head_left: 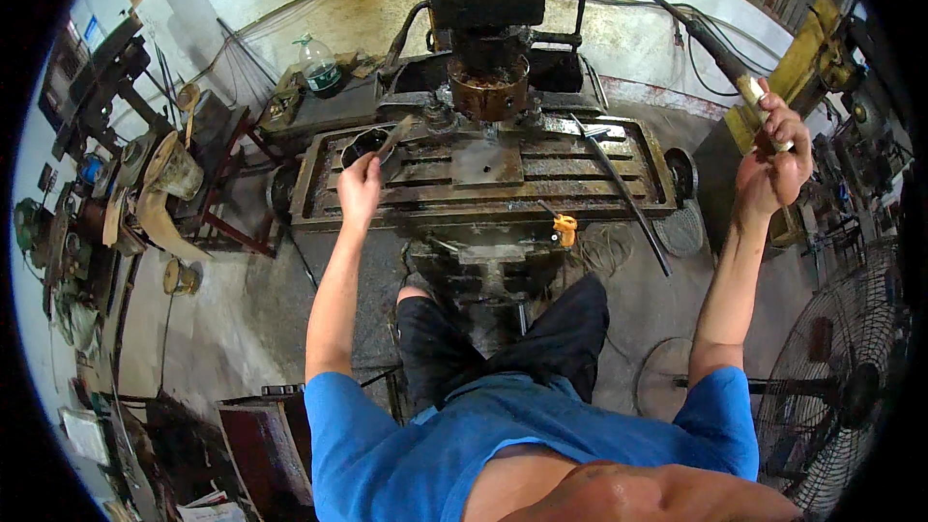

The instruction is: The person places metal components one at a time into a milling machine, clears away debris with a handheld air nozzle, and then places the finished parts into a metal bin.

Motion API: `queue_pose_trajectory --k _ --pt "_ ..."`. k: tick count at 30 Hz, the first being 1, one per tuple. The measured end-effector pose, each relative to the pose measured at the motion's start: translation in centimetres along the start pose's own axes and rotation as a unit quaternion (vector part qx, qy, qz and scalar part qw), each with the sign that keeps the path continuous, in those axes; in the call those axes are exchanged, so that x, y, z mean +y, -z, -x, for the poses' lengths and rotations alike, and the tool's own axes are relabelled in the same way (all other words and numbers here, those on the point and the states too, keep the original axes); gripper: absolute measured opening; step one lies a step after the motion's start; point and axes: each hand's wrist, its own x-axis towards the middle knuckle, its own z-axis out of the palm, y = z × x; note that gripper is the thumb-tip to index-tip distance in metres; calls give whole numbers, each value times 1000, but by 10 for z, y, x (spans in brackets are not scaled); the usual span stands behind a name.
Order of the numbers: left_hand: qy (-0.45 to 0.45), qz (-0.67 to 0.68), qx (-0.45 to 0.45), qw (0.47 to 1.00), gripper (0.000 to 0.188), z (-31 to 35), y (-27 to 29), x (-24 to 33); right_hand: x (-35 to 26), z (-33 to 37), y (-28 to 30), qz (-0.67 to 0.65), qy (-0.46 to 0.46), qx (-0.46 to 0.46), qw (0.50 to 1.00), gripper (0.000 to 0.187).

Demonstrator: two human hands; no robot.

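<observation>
My left hand is closed on a slim, flat brush whose far end points up over the left part of the machine table. Beside it is a dark round pot. My right hand is raised at the right, fingers curled round the pale grip of a long dark lever that runs up to the machine head. A flat square metal plate lies on the slotted machine table, beneath the rusty round spindle housing.
An orange-handled air gun hangs at the table's front edge. A dark bar slants off the table's right side. A large caged fan stands at lower right. At back left are a clear plastic bottle and a dirty bucket.
</observation>
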Motion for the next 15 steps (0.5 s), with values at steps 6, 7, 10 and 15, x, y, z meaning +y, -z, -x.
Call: queue_pose_trajectory --k 6,7,10,15 --pt "129 246 -145 950 29 -12 -65 66 2 7 2 10 18 -3 1000 8" --pt "137 253 -141 947 29 -17 -77 68 1 6 3 6 14 -2 1000 7" --pt "148 250 -122 949 29 -23 -107 66 2 7 1 8 8 9 1000 6" --pt "96 209 -87 969 28 -20 -145 35 4 10 -3 13 9 23 1000 6"
